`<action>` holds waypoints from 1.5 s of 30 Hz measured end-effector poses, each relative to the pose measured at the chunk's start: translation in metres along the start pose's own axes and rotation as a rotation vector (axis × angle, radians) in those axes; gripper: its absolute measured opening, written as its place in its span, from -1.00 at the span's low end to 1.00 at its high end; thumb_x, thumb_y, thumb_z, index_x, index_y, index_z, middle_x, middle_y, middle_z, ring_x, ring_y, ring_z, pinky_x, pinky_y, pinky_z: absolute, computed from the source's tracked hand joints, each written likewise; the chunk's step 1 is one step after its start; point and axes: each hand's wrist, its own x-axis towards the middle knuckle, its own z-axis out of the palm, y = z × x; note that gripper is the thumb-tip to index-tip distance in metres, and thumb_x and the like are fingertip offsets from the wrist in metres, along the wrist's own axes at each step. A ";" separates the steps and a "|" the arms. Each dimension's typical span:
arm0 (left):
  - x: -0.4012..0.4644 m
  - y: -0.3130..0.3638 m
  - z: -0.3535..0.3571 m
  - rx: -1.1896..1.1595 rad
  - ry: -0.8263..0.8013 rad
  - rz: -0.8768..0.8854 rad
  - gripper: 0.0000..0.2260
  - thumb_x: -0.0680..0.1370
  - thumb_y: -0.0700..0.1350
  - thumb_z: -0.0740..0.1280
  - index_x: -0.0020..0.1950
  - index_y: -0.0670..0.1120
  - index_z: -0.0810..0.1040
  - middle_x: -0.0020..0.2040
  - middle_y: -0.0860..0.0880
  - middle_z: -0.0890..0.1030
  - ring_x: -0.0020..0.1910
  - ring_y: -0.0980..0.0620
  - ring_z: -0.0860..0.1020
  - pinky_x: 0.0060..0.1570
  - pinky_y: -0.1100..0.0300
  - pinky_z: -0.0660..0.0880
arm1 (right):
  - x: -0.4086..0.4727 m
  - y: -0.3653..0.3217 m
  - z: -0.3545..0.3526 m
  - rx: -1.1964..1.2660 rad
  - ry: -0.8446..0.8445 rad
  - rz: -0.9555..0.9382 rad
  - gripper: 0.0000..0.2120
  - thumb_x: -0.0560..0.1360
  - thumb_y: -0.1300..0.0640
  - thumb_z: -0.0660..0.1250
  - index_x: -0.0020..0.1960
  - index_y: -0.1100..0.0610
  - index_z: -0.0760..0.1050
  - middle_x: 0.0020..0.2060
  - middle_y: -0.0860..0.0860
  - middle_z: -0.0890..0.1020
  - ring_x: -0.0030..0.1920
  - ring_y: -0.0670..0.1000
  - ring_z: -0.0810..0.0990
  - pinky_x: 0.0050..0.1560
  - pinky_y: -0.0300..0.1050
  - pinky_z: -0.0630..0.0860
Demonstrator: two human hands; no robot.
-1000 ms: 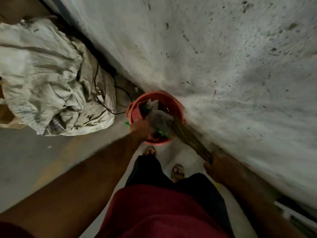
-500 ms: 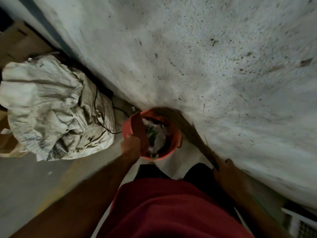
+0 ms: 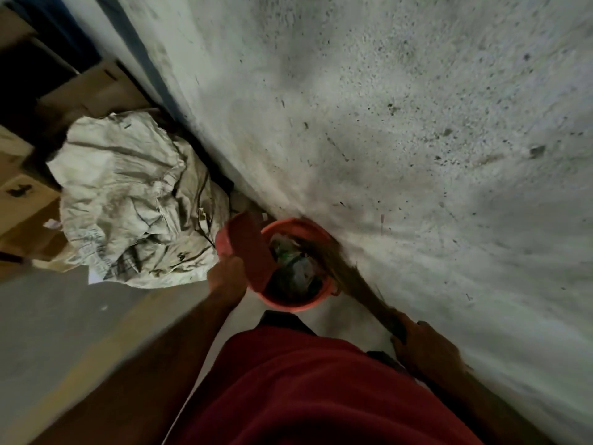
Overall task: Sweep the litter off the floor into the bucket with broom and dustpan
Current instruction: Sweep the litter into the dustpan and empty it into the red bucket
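Note:
A red bucket [image 3: 288, 305] stands on the floor against the wall, with plastic litter [image 3: 296, 263] inside it. My left hand [image 3: 226, 277] grips a red dustpan [image 3: 248, 248], tipped up steeply over the bucket's left rim. My right hand [image 3: 423, 345] grips the handle end of a brown grass broom [image 3: 346, 274]. The broom's bristles reach across the bucket's far right rim into its opening.
A rough pale wall [image 3: 401, 123] fills the right and top. A bulging white sack [image 3: 134, 200] lies left of the bucket, with cardboard boxes [image 3: 29, 200] behind it. Grey floor [image 3: 64, 332] spreads at the lower left. My red shirt [image 3: 321, 387] covers the bottom.
The dustpan has swung from over the bucket's middle to its left rim and tipped upright, uncovering the litter inside. The broom bristles now reach into the bucket. My view has tilted upward.

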 end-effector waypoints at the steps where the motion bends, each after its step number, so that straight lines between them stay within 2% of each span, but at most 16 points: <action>1: -0.007 -0.005 0.000 -0.024 0.017 -0.030 -0.76 0.60 -0.13 0.16 0.20 -0.05 0.56 0.24 -0.16 0.48 0.14 -0.20 0.56 0.07 0.00 0.47 | -0.001 0.004 -0.001 0.007 0.003 -0.032 -0.46 0.62 -0.11 0.14 0.56 -0.15 0.09 0.14 -0.01 0.55 -0.02 -0.03 0.58 -0.12 -0.20 0.48; 5: -0.028 -0.031 0.001 -0.095 0.096 -0.104 -0.76 0.57 -0.17 0.19 0.18 -0.05 0.56 0.19 -0.18 0.48 0.13 -0.23 0.54 0.11 -0.05 0.45 | -0.004 0.010 0.006 0.070 -0.016 -0.170 -0.58 0.62 0.00 0.15 0.46 -0.16 0.27 0.11 -0.06 0.61 -0.02 -0.09 0.59 -0.16 -0.27 0.44; 8: -0.045 -0.046 0.007 -0.081 0.111 -0.168 -0.76 0.56 -0.17 0.21 0.18 -0.03 0.57 0.16 -0.20 0.48 0.10 -0.25 0.54 0.11 -0.06 0.45 | 0.003 0.012 0.015 0.067 -0.070 -0.229 -0.61 0.60 0.04 0.14 0.33 -0.34 0.22 -0.02 -0.05 0.63 -0.29 -0.15 0.46 -0.35 -0.34 0.25; 10: -0.059 -0.051 0.013 -0.108 0.110 -0.206 -0.75 0.54 -0.19 0.23 0.18 -0.04 0.57 0.16 -0.20 0.48 0.09 -0.27 0.54 0.12 -0.06 0.44 | 0.010 0.006 0.020 0.013 -0.080 -0.228 -0.62 0.59 0.06 0.14 0.39 -0.19 0.34 -0.11 -0.06 0.62 -0.37 -0.16 0.39 -0.43 -0.32 0.16; 13: -0.075 -0.055 0.022 -0.124 0.080 -0.210 -0.73 0.52 -0.20 0.26 0.19 -0.01 0.57 0.14 -0.20 0.49 0.09 -0.27 0.53 0.13 -0.06 0.44 | 0.026 -0.010 0.027 -0.017 -0.092 -0.165 -0.61 0.59 0.05 0.13 0.40 -0.09 0.38 -0.11 -0.06 0.63 -0.31 -0.09 0.47 -0.38 -0.23 0.33; 16: -0.088 -0.055 0.027 -0.176 0.109 -0.220 -0.73 0.50 -0.25 0.25 0.15 -0.10 0.61 0.09 -0.26 0.51 0.05 -0.33 0.54 0.10 -0.11 0.44 | 0.046 -0.023 0.032 0.065 -0.163 -0.086 -0.51 0.57 0.05 0.17 0.49 -0.07 0.27 -0.16 -0.05 0.59 -0.23 -0.03 0.58 -0.26 -0.15 0.51; 18: -0.096 -0.057 0.026 -0.175 0.160 -0.216 -0.71 0.48 -0.21 0.19 0.09 -0.11 0.63 0.02 -0.27 0.53 -0.03 -0.34 0.56 0.01 -0.11 0.45 | 0.053 -0.026 0.029 0.147 -0.201 -0.056 -0.50 0.59 0.07 0.19 0.51 0.01 0.24 -0.23 -0.03 0.53 -0.28 -0.05 0.53 -0.34 -0.19 0.45; 20: -0.099 -0.062 0.019 -0.157 0.135 -0.209 -0.70 0.48 -0.23 0.21 0.13 -0.05 0.62 0.05 -0.22 0.52 0.01 -0.30 0.56 0.02 -0.08 0.45 | 0.050 -0.023 0.022 0.217 -0.224 -0.045 -0.57 0.61 0.08 0.20 0.46 0.10 0.32 -0.29 -0.03 0.48 -0.35 -0.07 0.45 -0.42 -0.22 0.33; 24: -0.089 -0.071 0.002 -0.100 0.015 -0.207 -0.64 0.50 -0.25 0.26 0.23 0.08 0.53 0.11 -0.13 0.47 0.06 -0.23 0.56 0.04 -0.04 0.47 | 0.038 -0.006 0.017 0.333 -0.280 -0.021 -0.61 0.60 0.03 0.23 0.42 0.06 0.35 -0.19 0.07 0.61 -0.37 -0.02 0.55 -0.39 -0.16 0.49; 29: -0.068 -0.073 -0.001 -0.119 -0.003 -0.110 -0.64 0.48 -0.23 0.28 0.21 0.11 0.52 0.10 -0.09 0.47 0.07 -0.19 0.57 0.02 -0.03 0.49 | 0.010 -0.011 0.019 0.437 -0.312 -0.034 -0.64 0.62 0.10 0.22 0.41 0.06 0.36 -0.31 0.04 0.58 -0.57 -0.17 0.48 -0.53 -0.28 0.43; 32: -0.058 -0.066 -0.001 -0.126 -0.027 -0.072 -0.64 0.49 -0.23 0.26 0.21 0.11 0.52 0.10 -0.10 0.47 0.06 -0.21 0.56 0.03 -0.04 0.49 | -0.005 -0.019 0.031 0.501 -0.286 0.025 -0.61 0.62 0.06 0.22 0.44 0.04 0.32 -0.19 0.00 0.58 -0.41 -0.11 0.54 -0.47 -0.26 0.44; 36: -0.048 -0.060 -0.002 -0.069 -0.086 0.003 -0.68 0.51 -0.17 0.26 0.22 0.12 0.50 0.10 -0.10 0.46 0.08 -0.18 0.57 0.04 -0.02 0.49 | -0.026 -0.034 0.038 0.539 -0.208 0.052 -0.56 0.62 -0.03 0.22 0.48 0.00 0.31 0.11 -0.02 0.55 -0.03 -0.04 0.54 -0.04 -0.18 0.41; 38: -0.049 -0.059 -0.001 -0.072 -0.117 0.024 -0.70 0.52 -0.13 0.25 0.22 0.12 0.50 0.12 -0.10 0.46 0.11 -0.17 0.55 0.05 -0.01 0.48 | -0.036 -0.035 0.036 0.536 -0.164 0.036 -0.56 0.62 -0.05 0.22 0.47 -0.01 0.32 0.24 0.02 0.55 0.08 -0.01 0.54 0.05 -0.16 0.41; 41: -0.052 -0.061 0.003 -0.112 -0.151 0.039 -0.66 0.52 -0.06 0.22 0.28 0.16 0.47 0.22 -0.07 0.48 0.22 -0.13 0.49 0.14 0.00 0.45 | -0.050 -0.029 0.026 0.449 -0.097 -0.032 -0.57 0.60 -0.11 0.20 0.45 -0.06 0.33 0.26 -0.01 0.55 0.10 -0.02 0.56 0.09 -0.11 0.50; 45: -0.079 -0.050 0.002 -0.162 -0.093 0.007 -0.69 0.54 -0.07 0.21 0.27 0.05 0.50 0.25 -0.09 0.47 0.24 -0.15 0.45 0.12 -0.05 0.46 | -0.071 -0.024 0.011 0.432 -0.045 -0.125 -0.47 0.58 -0.07 0.30 0.50 -0.08 0.22 0.27 -0.05 0.52 0.02 -0.12 0.46 0.02 -0.24 0.39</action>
